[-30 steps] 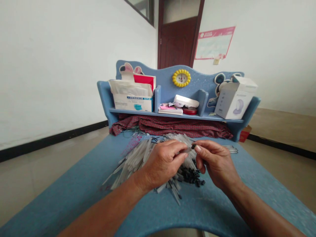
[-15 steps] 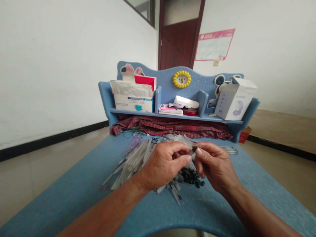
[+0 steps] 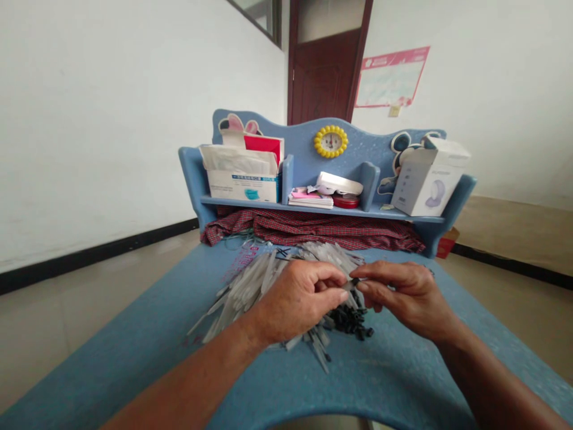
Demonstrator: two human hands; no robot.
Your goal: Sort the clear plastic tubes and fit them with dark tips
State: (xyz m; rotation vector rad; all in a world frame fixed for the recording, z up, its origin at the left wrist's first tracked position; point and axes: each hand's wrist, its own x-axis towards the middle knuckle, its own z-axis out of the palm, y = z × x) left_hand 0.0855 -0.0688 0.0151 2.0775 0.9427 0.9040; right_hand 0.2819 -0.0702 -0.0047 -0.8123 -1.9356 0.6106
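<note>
My left hand [image 3: 295,301] is closed in a pinch around a slim translucent plastic tube [image 3: 348,287], most of it hidden by the fingers. Thumb and fingertips of my right hand [image 3: 409,295] grip a small black cap [image 3: 355,282] at the tube's right end. Both hands are above the blue desk, close together. Beneath and left of them lies a heap of similar translucent tubes [image 3: 250,286]. Small black caps [image 3: 353,323] are piled just below my right hand's fingers.
The blue desk [image 3: 156,358] has a raised shelf [image 3: 313,208] at the back. On it stand a mask box [image 3: 242,185], papers, a red round tin [image 3: 346,202] and a white carton [image 3: 425,182]. A checked cloth [image 3: 313,230] lies bunched under the shelf.
My right hand has turned flatter and shifted slightly right, its fingers now straighter along the black cap. The left hand has barely moved and keeps the tube.
</note>
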